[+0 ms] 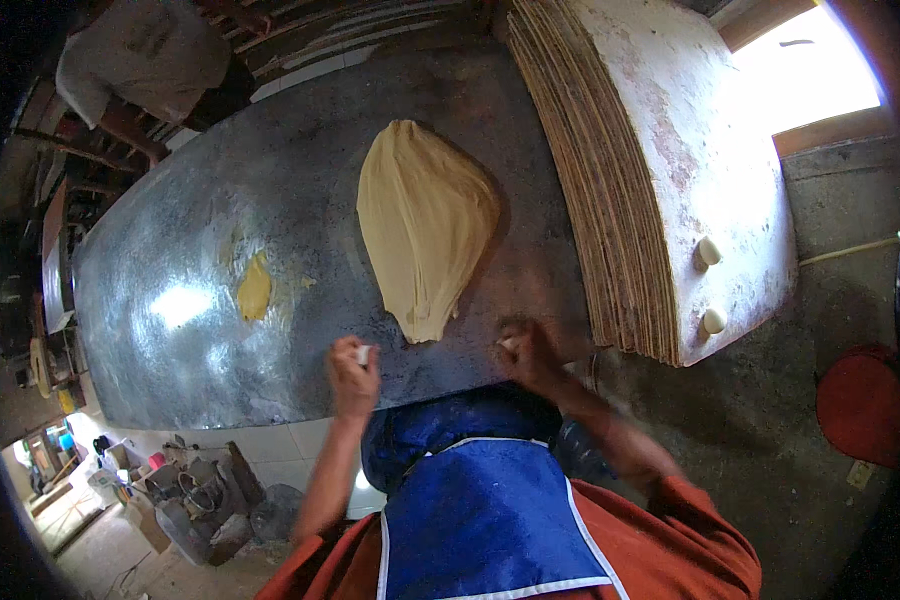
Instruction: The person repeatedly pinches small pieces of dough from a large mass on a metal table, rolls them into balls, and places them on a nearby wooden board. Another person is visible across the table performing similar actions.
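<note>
A large pale dough mass point(425, 225), long and folded with a tapered near end, lies on the dark, smooth worktable point(300, 150). Just left of that near end, my left hand point(352, 378) is closed, and a small white lump point(364, 354) shows between its thumb and fingers. My right hand point(532, 358) is to the right of the dough, curled and slightly blurred, with a bit of something whitish point(509, 344) at its fingertips. Neither hand touches the dough mass. A yellow smear point(254, 288) sits on the tabletop at the left.
A tall stack of thin boards point(620, 200) stands at the right, with two small pale rounded lumps point(708, 252) on its top. Another person point(150, 60) is across the table at the far left. A red round object point(860, 405) and several containers point(185, 510) are lower down.
</note>
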Motion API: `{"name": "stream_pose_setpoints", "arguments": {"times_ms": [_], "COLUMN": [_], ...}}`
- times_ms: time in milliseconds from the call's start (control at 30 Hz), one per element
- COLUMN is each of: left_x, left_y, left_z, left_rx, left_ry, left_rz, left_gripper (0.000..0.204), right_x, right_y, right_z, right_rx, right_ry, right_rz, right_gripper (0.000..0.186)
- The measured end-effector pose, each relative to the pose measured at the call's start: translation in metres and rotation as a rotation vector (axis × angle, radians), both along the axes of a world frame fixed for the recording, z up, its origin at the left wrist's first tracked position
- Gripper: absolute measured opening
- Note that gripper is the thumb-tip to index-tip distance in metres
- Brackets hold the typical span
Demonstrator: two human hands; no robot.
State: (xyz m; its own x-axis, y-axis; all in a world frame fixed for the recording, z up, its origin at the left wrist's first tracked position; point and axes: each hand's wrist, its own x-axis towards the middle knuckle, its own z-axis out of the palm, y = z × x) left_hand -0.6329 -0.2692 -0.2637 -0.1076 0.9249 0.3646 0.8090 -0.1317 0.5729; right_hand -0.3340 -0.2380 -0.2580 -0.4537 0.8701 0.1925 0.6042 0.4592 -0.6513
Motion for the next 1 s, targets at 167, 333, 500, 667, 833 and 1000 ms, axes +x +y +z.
{"name": "stream_pose_setpoints", "arguments": {"times_ms": [167,333,500,667,833,1000], "left_x": [-0.002,0.004,-0.009,-0.001,-0.018,0.004], "left_y": [0.027,0.004,0.018,0.007,0.019,0.009], "left_z": [0.009,0.005,0.0,-0.003,0.003,0.006], "left_rx": [-0.041,-0.126,-0.172,0.121,-0.159,0.026], "left_ry": [-0.05,-0.133,0.001,-0.189,-0.022,-0.219], "left_rz": [0.18,-0.027,0.08,-0.096,0.082,0.009], "left_gripper": [0.028,0.027,0.026,0.021,0.025,0.025], "right_x": [-0.004,0.005,0.003,0.005,0.017,0.0], "right_y": [0.039,0.019,0.035,0.024,0.038,0.036], "right_z": [-0.003,-0.013,-0.011,-0.015,-0.023,-0.021], "right_rx": [0.076,-0.434,-0.026,-0.052,0.036,0.18], "right_ry": [-0.096,0.151,-0.281,-0.191,-0.194,-0.103], "right_rz": [-0.188,-0.031,-0.158,-0.003,-0.126,-0.162], "right_gripper": [0.034,0.03,0.026,0.019,0.034,0.02]}}
